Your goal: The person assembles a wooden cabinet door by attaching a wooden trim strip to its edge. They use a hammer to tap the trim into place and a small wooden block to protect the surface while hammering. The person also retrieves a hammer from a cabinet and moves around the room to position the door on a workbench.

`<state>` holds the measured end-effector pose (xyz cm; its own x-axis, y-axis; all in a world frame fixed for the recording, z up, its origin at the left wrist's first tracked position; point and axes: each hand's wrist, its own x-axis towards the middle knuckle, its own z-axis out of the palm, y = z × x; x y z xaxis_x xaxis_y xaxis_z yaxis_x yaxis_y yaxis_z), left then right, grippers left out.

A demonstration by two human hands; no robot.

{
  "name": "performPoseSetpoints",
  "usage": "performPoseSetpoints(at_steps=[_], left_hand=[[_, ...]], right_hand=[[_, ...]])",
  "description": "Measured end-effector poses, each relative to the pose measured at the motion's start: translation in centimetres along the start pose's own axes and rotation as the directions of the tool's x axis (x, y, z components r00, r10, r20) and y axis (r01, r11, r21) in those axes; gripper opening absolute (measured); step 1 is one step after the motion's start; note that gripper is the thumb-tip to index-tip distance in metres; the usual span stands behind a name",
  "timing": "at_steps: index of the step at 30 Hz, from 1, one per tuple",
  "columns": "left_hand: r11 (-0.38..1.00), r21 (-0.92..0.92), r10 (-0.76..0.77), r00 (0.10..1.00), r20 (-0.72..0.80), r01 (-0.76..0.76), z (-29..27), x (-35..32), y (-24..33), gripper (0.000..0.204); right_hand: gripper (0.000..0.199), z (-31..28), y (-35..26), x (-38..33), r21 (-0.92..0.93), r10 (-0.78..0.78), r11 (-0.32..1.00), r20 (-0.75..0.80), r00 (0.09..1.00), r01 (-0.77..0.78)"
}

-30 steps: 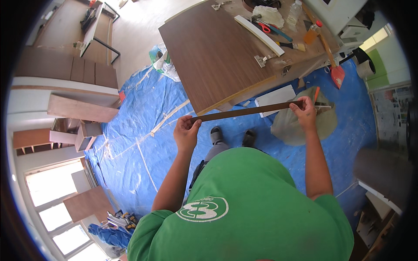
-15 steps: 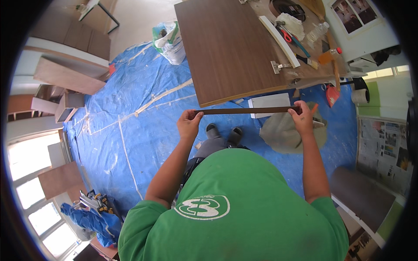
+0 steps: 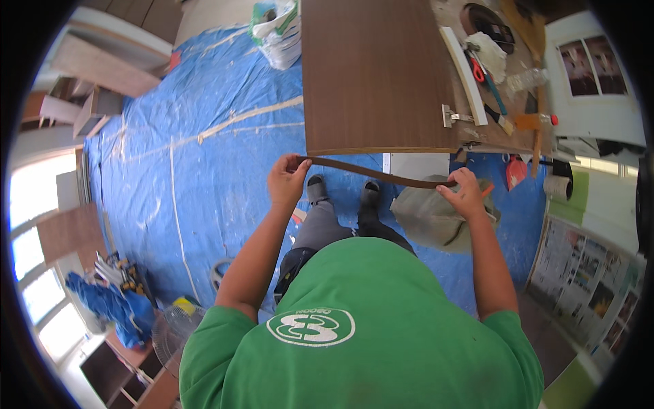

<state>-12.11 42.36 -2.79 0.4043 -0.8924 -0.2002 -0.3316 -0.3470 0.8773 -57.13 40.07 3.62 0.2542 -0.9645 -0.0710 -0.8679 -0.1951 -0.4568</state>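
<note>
A thin, dark brown strip (image 3: 375, 172) spans the gap between my two hands, sagging in a slight curve toward the right. Its left end is pinched by my left hand (image 3: 286, 178), close to the near left corner of a brown wood-grain panel (image 3: 378, 75). My right hand (image 3: 463, 194) grips the other end between thumb and fingers, lower and nearer to me. The strip lies just in front of the panel's near edge, its left end almost level with it. A hinge (image 3: 455, 116) sits at the panel's right side.
Right of the panel are a white curved strip (image 3: 464, 75), red-handled scissors (image 3: 477, 70), a brush (image 3: 501, 121), a clear bottle (image 3: 528, 80) and a brown tape roll (image 3: 485, 28). Blue sheeting (image 3: 231, 177) covers the floor. A greenish sack (image 3: 436, 218) lies below my right hand; a fan (image 3: 170, 334) stands lower left.
The strip was held straight and taut; now it bends, with its right end lower. My left hand has come up toward the panel's corner. The view has shifted closer to the panel.
</note>
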Motion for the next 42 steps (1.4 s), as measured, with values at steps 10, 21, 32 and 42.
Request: performPoseSetpoints(at_steps=[10,21,32,42], left_hand=[[0.999,-0.033,-0.025,0.984,-0.175,0.02,3.0,-1.9,-0.1,0.025],[0.989,-0.143,0.001,0.972,-0.234,-0.035,4.1,-1.9,-0.8,0.027],[0.991,-0.101,0.063,0.964,-0.258,-0.092,4.0,-0.9,-1.6,0.024],[0.995,-0.017,0.091,0.961,-0.262,-0.099,3.9,-0.6,-1.3,0.019]], right_hand=[[0.039,-1.8,-1.8,4.6,-0.01,-0.129,0.988,0.474,0.871,0.152],[0.038,-2.5,-1.9,6.5,-0.023,-0.104,0.992,0.41,0.906,0.124],[0.038,-1.9,-1.6,7.1,-0.014,-0.121,0.991,0.363,0.924,0.135],[0.033,-1.0,-0.8,7.8,-0.017,-0.095,0.994,0.346,0.933,0.108]])
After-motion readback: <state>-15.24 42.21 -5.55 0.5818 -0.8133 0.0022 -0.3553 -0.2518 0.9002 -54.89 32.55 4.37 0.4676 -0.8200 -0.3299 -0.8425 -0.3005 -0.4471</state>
